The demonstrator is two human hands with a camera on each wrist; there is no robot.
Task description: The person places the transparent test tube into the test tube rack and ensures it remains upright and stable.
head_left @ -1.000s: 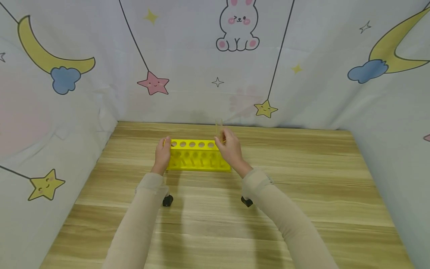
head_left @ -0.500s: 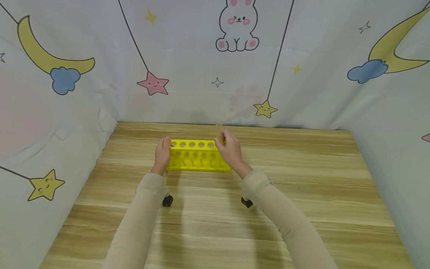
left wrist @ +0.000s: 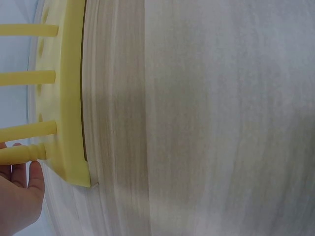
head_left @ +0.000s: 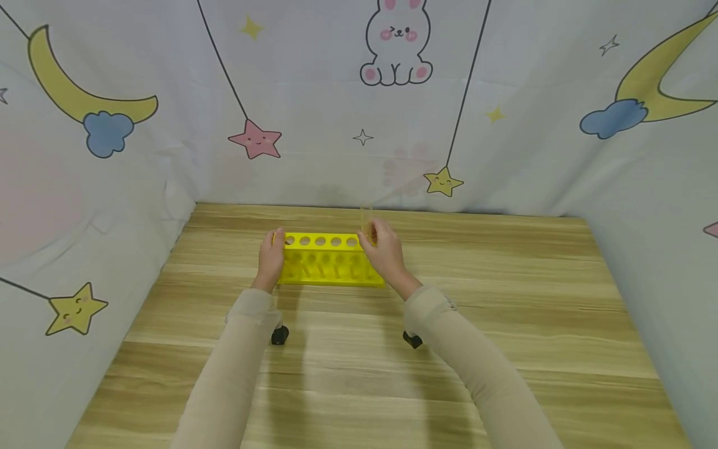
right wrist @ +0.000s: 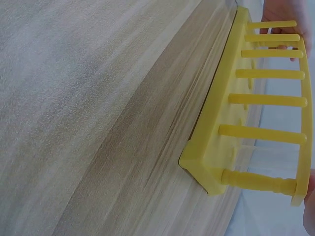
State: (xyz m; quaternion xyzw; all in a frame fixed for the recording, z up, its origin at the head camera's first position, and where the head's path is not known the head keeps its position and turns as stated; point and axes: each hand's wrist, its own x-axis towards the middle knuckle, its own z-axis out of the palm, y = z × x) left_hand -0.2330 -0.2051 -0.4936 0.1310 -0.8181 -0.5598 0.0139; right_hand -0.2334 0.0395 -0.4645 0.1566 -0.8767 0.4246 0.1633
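Note:
A yellow test tube rack (head_left: 331, 277) with a row of round holes stands on the wooden table. My left hand (head_left: 272, 255) grips its left end, and in the left wrist view the fingers (left wrist: 35, 179) are at the end post. Over the right end, my right hand (head_left: 387, 252) pinches a clear test tube (head_left: 366, 215) between thumb and fingers, its top rising above them. Faintly in the right wrist view, the clear tube (right wrist: 268, 156) shows upright inside the rack near the end post, below the top plate. The right hand is mostly cut off there.
The wooden table (head_left: 533, 312) stretches around the rack, with a printed white curtain (head_left: 314, 93) behind it and at both sides. A black piece (head_left: 280, 335) sits under the left wrist, a similar black piece (head_left: 412, 338) under the right.
The test tube and my right hand have sunk slightly toward the rack. My left hand and the rack have stayed in place.

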